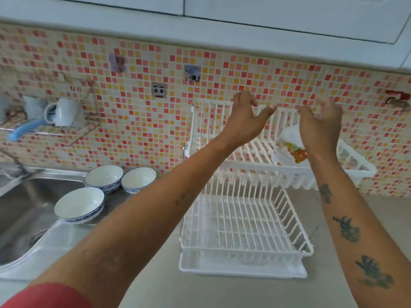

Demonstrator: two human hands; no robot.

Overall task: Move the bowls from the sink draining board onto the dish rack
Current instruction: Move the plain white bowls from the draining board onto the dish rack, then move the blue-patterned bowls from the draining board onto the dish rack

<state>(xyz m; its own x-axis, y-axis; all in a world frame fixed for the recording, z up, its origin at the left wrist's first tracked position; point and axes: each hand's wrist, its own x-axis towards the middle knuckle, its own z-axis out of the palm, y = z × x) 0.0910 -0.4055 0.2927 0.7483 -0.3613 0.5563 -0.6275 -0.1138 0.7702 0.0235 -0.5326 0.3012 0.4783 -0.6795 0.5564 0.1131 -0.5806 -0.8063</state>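
Three white bowls with blue patterned rims stand on the steel draining board right of the sink: the nearest bowl (79,205), one behind it (104,177) and one further right (138,179). A white two-tier wire dish rack (244,236) stands on the counter to their right. My left hand (245,120) is raised over the rack's upper tier, fingers apart, holding nothing. My right hand (321,127) is beside it, also spread and holding nothing. A crumpled plastic bag (289,147) with colourful print lies in the upper tier, partly behind my right hand.
The steel sink (24,210) lies at the left. A wall rack holds a white mug (63,113) and a blue brush (24,130). The mosaic tile wall is close behind the rack, with cabinets overhead. A white drip tray (242,271) sits beneath the rack.
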